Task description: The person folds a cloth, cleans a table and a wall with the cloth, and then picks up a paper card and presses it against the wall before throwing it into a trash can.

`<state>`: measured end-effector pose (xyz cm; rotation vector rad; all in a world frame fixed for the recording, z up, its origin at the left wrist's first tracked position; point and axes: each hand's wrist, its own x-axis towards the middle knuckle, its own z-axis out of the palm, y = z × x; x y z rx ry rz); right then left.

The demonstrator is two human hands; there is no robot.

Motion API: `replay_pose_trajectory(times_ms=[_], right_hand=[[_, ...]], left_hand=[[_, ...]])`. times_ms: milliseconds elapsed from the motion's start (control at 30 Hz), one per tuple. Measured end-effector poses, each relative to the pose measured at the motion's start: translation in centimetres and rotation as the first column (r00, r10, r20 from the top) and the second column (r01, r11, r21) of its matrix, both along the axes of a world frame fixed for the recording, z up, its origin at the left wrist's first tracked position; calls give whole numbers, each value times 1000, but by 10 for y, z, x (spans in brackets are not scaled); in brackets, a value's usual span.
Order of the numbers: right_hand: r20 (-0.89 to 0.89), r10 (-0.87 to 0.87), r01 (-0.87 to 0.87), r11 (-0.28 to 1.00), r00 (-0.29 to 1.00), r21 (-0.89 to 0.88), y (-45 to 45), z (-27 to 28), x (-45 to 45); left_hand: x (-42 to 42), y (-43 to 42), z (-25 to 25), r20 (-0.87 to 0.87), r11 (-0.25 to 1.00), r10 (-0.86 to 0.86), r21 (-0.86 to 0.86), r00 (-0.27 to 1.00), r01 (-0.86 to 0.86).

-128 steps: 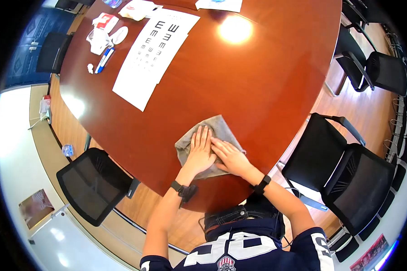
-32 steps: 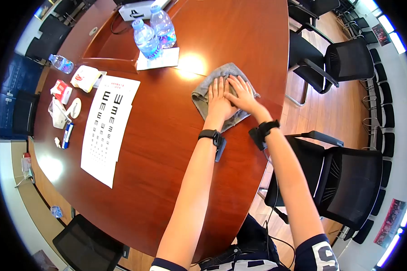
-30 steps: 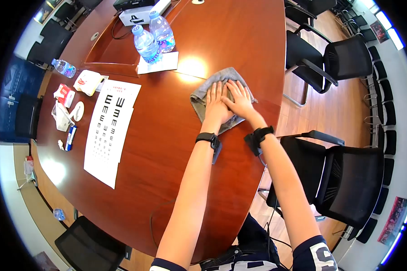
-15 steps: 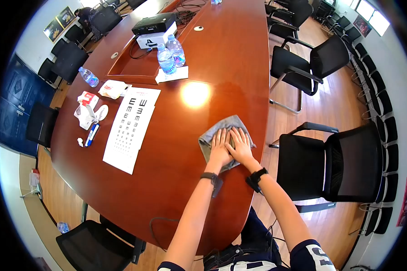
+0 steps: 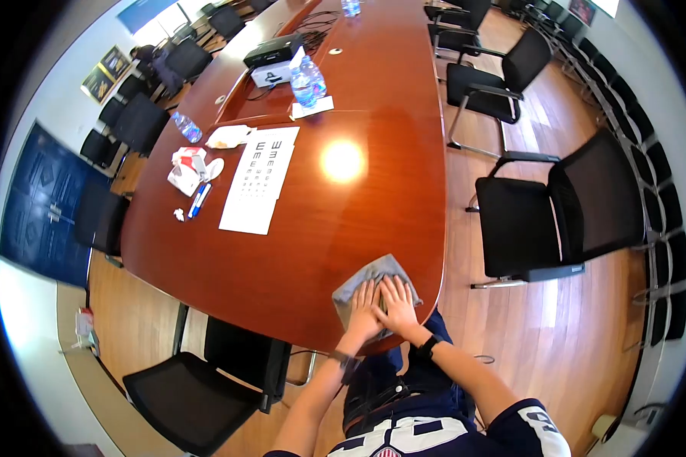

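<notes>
Paper (image 5: 244, 217) printed with rows of symbols lies flat on the table (image 5: 305, 266); rightward, near the rounded end, a grey cloth (image 5: 379, 268) lies creased under both hands. The left hand (image 5: 364, 314) rests on it palm-down, fingers extended, and just beside it the right hand (image 5: 398, 303) does likewise, neither gripping. The cloth looks light, limp and hard to damage; flat palms should control it, while its exposed far corner would suit a pinch.
</notes>
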<state>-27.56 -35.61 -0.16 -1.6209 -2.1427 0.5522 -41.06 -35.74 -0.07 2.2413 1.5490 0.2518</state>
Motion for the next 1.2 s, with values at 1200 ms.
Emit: replay_pose_trajectory(times_ms=[1200], right_hand=[[128,527,-531,847,840,-5,171,6,197]], left_hand=[[214,112,-16,-217,891,445,15,869,-453]])
